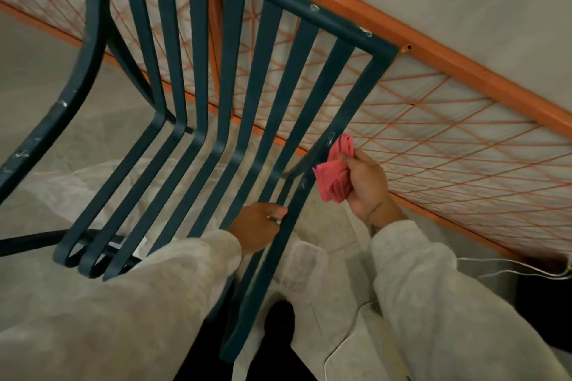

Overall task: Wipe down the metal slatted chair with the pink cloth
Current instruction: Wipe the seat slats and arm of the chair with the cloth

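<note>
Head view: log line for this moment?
left hand: grips chair slat | right hand: holds cloth beside chair's side rail | cloth-rail contact: cannot tell

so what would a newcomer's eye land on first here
The bright pink cloth, bunched in the right hand at centre right. Next, the dark teal slatted chair beside it, filling left and middle, with the left hand gripping a slat low down. Behind runs an orange railing strung with cord.

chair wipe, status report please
Left hand grips a slat of the chair. Right hand holds pink cloth beside the side rail, contact unclear. Orange netted frame close behind.
</note>
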A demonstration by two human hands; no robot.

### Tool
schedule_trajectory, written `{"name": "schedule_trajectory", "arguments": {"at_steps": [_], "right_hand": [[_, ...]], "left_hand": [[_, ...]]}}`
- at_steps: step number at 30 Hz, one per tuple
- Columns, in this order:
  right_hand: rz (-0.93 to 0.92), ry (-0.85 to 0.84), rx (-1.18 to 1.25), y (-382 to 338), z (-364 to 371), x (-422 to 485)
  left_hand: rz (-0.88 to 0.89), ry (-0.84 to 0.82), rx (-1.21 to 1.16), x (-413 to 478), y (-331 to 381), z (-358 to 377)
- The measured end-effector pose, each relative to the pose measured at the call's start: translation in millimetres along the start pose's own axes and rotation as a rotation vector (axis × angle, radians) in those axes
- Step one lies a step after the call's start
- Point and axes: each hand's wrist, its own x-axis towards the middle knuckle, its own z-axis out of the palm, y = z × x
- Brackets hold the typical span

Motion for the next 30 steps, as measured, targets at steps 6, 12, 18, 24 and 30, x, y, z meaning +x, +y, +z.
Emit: {"name": "schedule_trajectory", "arguments": {"at_steps": [6, 12, 18, 24, 30], "right_hand": [[0.121, -0.049, 0.024, 58.8, 3.4, -42.6], [0.252, -0.06, -0.1, 93.2, 5.8, -68.6], [-0.273, -0.091, -0.233, -18.0, 6.5, -42.4], [-0.865, 0.151, -0.896, -59.0, 7.4, -2.9], [-0.664, -0.109, -1.011, 49.5, 7.2, -11.1]], "left_hand": [[0.038, -0.026, -0.001, -6.6, 19.3, -5.2], [0.064, -0.017, 0.021, -10.2, 21.5, -0.7], [0.046, -0.022, 0.044, -9.0, 11.6, -1.3], [0.032, -0.029, 0.027, -14.7, 11.3, -0.1], [0.029, 0.003, -0.037, -11.5, 6.1, 2.7]]}}
